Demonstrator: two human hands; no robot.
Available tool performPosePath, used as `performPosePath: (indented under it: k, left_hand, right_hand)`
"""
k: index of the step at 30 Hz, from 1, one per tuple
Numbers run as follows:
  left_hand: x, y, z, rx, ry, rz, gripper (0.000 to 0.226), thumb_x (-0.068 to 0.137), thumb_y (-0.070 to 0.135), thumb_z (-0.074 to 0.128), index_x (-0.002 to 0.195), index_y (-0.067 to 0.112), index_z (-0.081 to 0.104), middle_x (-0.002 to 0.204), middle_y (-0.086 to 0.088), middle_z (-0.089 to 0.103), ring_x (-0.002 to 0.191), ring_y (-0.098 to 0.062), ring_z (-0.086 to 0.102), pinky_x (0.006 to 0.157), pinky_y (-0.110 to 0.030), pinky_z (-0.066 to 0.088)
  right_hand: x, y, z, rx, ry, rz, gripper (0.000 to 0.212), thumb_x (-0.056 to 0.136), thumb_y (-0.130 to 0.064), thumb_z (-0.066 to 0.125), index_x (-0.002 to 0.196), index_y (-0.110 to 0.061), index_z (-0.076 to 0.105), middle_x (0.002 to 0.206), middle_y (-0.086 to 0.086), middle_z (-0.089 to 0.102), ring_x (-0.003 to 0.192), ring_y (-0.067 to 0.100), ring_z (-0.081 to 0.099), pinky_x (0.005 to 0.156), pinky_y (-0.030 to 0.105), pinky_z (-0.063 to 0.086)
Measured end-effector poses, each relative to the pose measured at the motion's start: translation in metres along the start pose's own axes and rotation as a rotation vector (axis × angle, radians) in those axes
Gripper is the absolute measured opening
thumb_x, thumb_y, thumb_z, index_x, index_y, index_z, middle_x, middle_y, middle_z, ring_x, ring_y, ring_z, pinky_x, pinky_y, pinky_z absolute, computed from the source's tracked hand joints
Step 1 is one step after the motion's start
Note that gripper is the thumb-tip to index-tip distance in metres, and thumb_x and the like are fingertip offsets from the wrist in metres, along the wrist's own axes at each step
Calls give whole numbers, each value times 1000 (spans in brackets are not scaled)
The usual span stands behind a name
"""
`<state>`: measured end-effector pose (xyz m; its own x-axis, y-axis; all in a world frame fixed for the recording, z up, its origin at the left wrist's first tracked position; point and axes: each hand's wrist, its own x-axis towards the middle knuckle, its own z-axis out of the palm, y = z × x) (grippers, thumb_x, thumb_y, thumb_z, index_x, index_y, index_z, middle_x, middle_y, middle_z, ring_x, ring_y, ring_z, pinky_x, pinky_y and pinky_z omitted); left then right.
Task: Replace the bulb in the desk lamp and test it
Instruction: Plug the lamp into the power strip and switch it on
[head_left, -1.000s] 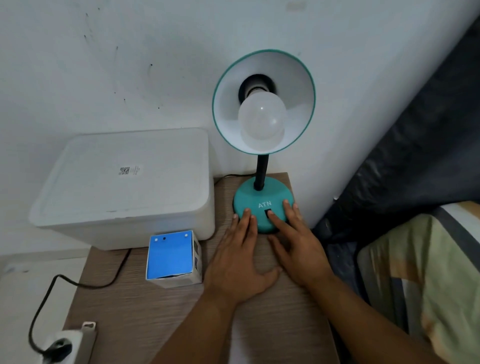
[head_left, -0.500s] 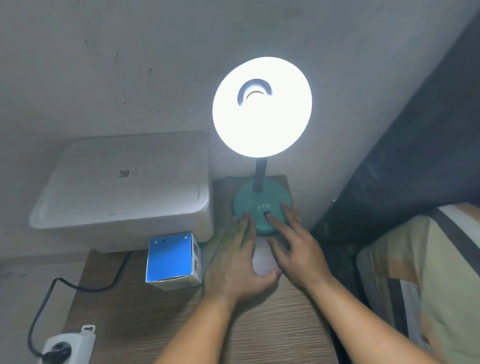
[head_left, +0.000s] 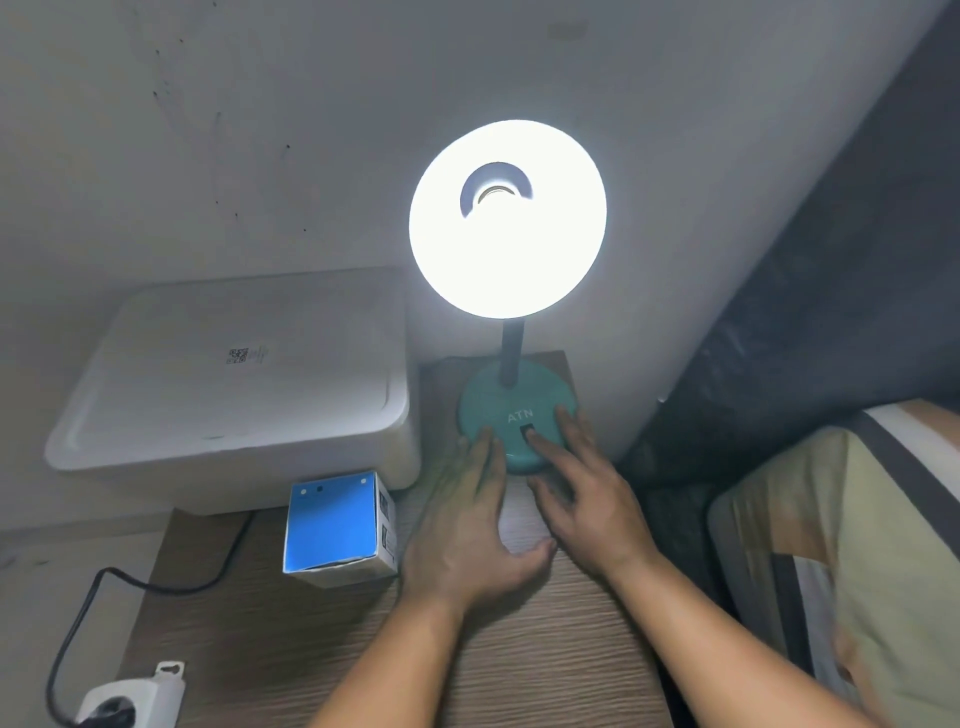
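Wood-grain worktop (head_left: 519, 649) carries the white box (head_left: 234, 384) and, at its back right corner, your teal lamp (head_left: 511, 410), lit. Your left hand (head_left: 467, 530) lies flat, grip wide, touching the base; your right hand (head_left: 582, 499), fingers loosely extended, presses the switch (head_left: 528, 430).

A second ago the bulb (head_left: 506, 249) was sitting dark inside the lamp shade (head_left: 582, 171); now it is glowing so brightly that the whole mouth of the shade is washing out to white and the bulb's outline is getting lost. The wall (head_left: 260, 130) and the white box (head_left: 234, 374), pale before, are showing dimmer and greyer against the glare. Light is falling on the desk (head_left: 519, 525) between the two hands.
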<state>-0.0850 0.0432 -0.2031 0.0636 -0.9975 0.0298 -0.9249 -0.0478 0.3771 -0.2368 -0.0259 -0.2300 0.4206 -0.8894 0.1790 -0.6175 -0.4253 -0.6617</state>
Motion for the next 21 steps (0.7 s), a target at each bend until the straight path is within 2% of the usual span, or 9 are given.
performPosePath:
  k: [4, 8, 17, 21]
  left_hand:
    - [-1, 0, 1, -18, 3, -9, 108, 70, 77, 50, 156, 20, 18, 164, 4, 8, 151, -13, 3, 102, -7, -25]
    - [-1, -1, 4, -17, 8, 0, 109, 70, 77, 48, 157, 21, 13, 164, 7, 1, 150, -10, -3, 101, -7, -26]
    - [0, -2, 5, -16, 8, -1, 109, 69, 76, 49, 157, 20, 16, 164, 5, 4, 150, -11, -1, 104, -8, -24]
    - [0, -1, 1, 25, 23, 3, 108, 69, 78, 48, 156, 21, 18, 164, 5, 6, 151, -12, 0, 104, -9, -26]
  right_hand:
    - [0, 0, 1, 11, -2, 6, 54, 91, -27, 61, 140, -39, 44, 158, -1, 25, 148, 13, 13, 116, 36, 28]
    - [0, 3, 3, -5, 6, -5, 54, 90, -28, 61, 140, -39, 44, 158, 0, 25, 148, 13, 12, 115, 38, 30]
    - [1, 3, 3, 14, 20, -14, 54, 90, -27, 61, 139, -39, 44, 157, -2, 25, 148, 15, 13, 116, 40, 30]
    - [0, 3, 2, -1, 2, -13, 56, 90, -26, 61, 140, -40, 43, 158, -8, 20, 148, 10, 8, 116, 34, 27]
